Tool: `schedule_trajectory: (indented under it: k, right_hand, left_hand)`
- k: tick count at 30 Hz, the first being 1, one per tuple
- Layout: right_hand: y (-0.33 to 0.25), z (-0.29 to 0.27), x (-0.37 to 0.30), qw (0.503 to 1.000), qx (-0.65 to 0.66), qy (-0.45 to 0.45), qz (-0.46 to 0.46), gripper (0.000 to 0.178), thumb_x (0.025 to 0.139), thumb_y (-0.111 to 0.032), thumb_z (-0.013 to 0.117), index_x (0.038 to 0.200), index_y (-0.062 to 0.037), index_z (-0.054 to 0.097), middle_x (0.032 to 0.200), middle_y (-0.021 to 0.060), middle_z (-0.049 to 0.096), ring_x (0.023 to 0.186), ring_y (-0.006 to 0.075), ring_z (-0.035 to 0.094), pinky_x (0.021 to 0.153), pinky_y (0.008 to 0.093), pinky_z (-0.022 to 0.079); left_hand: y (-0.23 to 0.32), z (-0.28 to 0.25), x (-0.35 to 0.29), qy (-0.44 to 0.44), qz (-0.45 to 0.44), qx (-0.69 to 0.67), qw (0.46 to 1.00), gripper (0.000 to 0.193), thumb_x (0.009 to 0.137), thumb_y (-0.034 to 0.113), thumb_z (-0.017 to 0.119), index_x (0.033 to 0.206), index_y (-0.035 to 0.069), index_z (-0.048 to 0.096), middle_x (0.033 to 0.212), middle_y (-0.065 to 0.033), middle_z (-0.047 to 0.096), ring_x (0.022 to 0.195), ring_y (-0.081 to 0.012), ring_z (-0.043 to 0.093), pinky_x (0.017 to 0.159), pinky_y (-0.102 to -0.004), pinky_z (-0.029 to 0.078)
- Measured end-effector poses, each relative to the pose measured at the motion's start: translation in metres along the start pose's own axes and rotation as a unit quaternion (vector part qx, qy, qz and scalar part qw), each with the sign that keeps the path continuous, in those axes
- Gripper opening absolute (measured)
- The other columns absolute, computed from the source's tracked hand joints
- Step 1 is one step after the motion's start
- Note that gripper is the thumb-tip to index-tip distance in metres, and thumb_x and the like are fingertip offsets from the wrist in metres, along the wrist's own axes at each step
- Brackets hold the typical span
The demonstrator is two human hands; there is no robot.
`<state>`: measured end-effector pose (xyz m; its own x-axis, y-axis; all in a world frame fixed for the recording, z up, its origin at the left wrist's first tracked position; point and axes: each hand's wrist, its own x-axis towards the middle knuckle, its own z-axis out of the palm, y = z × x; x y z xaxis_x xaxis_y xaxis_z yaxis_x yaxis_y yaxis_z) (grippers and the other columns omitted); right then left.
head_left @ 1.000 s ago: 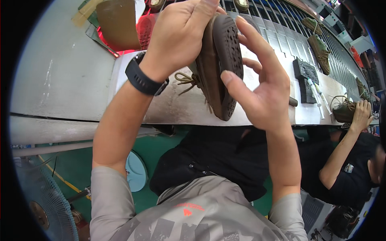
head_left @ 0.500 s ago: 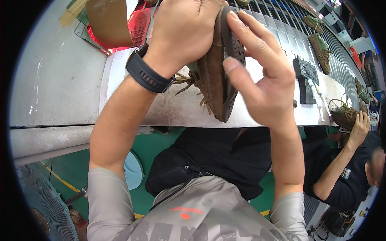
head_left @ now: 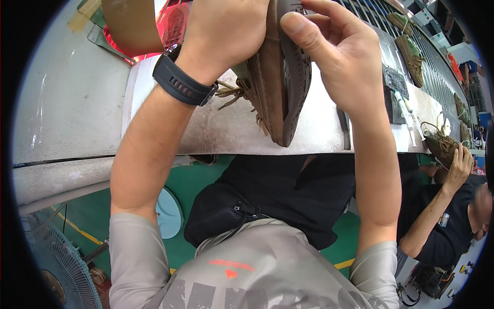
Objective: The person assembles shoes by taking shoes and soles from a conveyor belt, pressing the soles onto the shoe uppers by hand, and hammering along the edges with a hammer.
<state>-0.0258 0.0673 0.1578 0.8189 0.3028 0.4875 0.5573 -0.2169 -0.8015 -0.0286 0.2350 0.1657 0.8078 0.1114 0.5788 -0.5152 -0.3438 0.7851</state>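
A brown shoe is held on its side above the worktable, its dark outsole turned to the right and one end pointing toward me. My left hand, with a black watch at the wrist, is closed around the upper; its fingers are partly hidden and cut off by the top edge. On the sole side, my right hand pinches the outsole's rim between thumb and bent fingers. A narrow dark gap shows between outsole and upper. Loose tan laces hang on the left.
The pale worktable bears a slim dark tool, a black block and two syringes. Shoes stand along a roller conveyor. At right, a co-worker's hand holds another shoe. A red-lit sole lies beyond brown cardboard.
My right hand has gone from fingers spread along the outsole to a pinch on its rim, farther up. The shoe has shifted slightly up and left, and the gap beside the outsole looks wider.
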Motion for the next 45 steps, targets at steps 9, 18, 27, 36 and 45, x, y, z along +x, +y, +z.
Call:
schedule_trajectory:
  k: [9,18,27,36,45]
  right_hand:
    - [0.024,-0.021,0.002,0.993,0.006,-0.109,0.033,0.053,0.098,-0.039,0.082,0.125,0.0063,0.074,0.098,0.0077,0.077,0.087,0.0098,0.07,0.075,0.0254,0.058]
    - [-0.009,0.001,-0.013,0.998,0.001,-0.009,0.07,0.034,0.097,-0.024,0.083,0.107,0.0083,0.076,0.083,0.0071,0.077,0.076,0.01,0.067,0.069,0.0275,0.054]
    - [0.028,-0.021,-0.008,0.991,-0.059,-0.118,-0.007,0.046,0.097,-0.031,0.082,0.119,0.0087,0.074,0.087,0.0108,0.076,0.078,0.0121,0.068,0.072,0.0286,0.056]
    - [0.018,-0.013,-0.011,0.981,-0.143,-0.132,-0.002,0.045,0.099,-0.027,0.081,0.125,0.0093,0.073,0.093,0.0111,0.079,0.086,0.0117,0.072,0.08,0.0277,0.059]
    - [0.017,-0.001,-0.02,0.98,-0.176,-0.089,-0.023,0.051,0.098,-0.031,0.082,0.128,0.0089,0.072,0.095,0.0127,0.079,0.086,0.0159,0.074,0.08,0.0296,0.06]
  left_hand:
    - [-0.002,-0.003,-0.003,-0.009,-0.008,-0.033,0.999,0.055,0.116,0.036,0.05,0.085,-0.003,0.075,0.066,-0.0018,0.065,0.061,-0.0088,0.053,0.058,-0.0288,0.043]
    - [-0.014,-0.002,-0.003,0.03,0.006,-0.011,0.999,0.059,0.116,0.04,0.049,0.085,-0.004,0.074,0.067,-0.0039,0.067,0.061,-0.0106,0.056,0.06,-0.0311,0.046]
    - [-0.043,-0.004,-0.012,-0.004,0.135,-0.033,0.99,0.049,0.117,0.042,0.049,0.093,0.0,0.063,0.078,-0.0012,0.056,0.074,-0.0105,0.05,0.067,-0.029,0.044]
    - [-0.042,-0.003,-0.014,0.024,0.118,-0.033,0.992,0.048,0.117,0.034,0.05,0.088,-0.002,0.063,0.074,-0.0072,0.058,0.069,-0.0136,0.051,0.064,-0.033,0.044]
    - [-0.043,-0.003,-0.014,0.053,0.152,-0.002,0.987,0.051,0.116,0.036,0.053,0.085,-0.004,0.062,0.071,-0.0119,0.056,0.066,-0.0172,0.051,0.062,-0.0356,0.044]
